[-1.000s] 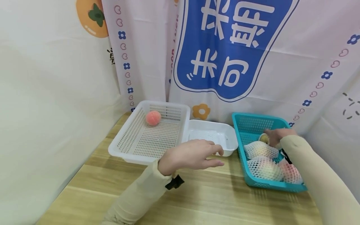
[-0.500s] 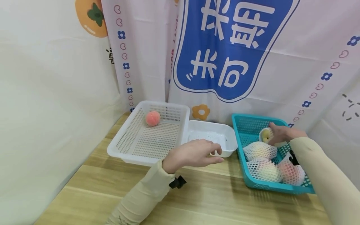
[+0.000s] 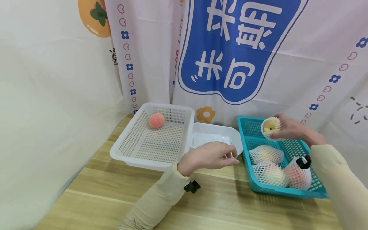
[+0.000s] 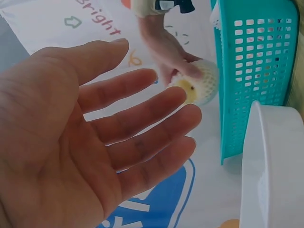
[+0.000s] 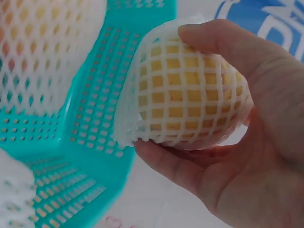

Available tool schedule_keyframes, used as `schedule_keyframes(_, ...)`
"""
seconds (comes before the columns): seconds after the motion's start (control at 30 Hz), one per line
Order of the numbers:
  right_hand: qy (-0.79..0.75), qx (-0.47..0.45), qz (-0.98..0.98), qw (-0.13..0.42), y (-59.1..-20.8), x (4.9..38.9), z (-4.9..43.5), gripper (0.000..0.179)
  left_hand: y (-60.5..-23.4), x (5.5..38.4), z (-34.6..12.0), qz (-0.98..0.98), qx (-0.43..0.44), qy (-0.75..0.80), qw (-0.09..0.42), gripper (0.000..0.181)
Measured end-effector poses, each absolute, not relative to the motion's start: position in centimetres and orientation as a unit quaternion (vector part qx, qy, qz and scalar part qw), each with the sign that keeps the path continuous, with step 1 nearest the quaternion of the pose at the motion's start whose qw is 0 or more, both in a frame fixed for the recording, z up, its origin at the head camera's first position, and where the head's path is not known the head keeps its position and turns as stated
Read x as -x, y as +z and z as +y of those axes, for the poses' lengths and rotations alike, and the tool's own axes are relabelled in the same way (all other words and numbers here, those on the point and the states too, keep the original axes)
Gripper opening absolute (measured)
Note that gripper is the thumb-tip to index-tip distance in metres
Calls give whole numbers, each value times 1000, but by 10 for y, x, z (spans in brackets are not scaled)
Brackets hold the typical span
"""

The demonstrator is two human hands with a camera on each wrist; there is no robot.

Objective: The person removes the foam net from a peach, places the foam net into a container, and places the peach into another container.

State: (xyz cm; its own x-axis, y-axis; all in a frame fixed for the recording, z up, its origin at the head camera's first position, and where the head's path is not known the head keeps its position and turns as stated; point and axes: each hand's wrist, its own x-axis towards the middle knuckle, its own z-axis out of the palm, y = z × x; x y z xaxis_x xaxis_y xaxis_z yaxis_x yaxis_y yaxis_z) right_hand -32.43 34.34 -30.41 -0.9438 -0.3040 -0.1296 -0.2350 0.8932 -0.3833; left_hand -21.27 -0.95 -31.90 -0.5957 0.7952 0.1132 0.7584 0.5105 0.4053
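My right hand [image 3: 293,128] grips a round yellow fruit [image 3: 271,127] in a white foam net, raised above the back of the teal basket [image 3: 250,175]. In the right wrist view thumb and fingers curl round the netted fruit's sides. A dark stem spot shows on its end in the head view. Below it in the basket lie more netted fruits: a pale one [image 3: 266,154], a yellow-pink one [image 3: 269,174] and a redder one [image 3: 299,175]. My left hand [image 3: 212,155] hovers with relaxed fingers by the small white tray [image 3: 214,128], holding nothing; the left wrist view shows its bare palm [image 4: 71,137].
A white slotted basket [image 3: 161,143] stands at the left with a pink round fruit [image 3: 156,120] near its back. The small white tray sits between both baskets. A printed cloth [image 3: 149,64] hangs behind the wooden table [image 3: 224,204].
My right hand has lifted the yellow netted fruit up from inside the teal basket. My left hand has drifted slightly right.
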Motion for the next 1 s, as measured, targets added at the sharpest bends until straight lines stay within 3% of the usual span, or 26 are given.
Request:
schedule_keyframes(0.23,-212,178,959,58,-288,297,322,94,-326,215,-6,867,-439,230,50,26)
schedule_keyframes(0.7,-250,233,939,-46,-270,235,282,89,-314,201,-8,811,-495,310,-14,21)
schedule_keyframes(0.83,-262,258,929,-42,-268,219,272,89,-303,187,-9,763,-530,364,-70,18)
schedule_keyframes(1.0,-255,301,918,-45,-268,204,260,89,-291,173,-6,745,-523,361,-201,12)
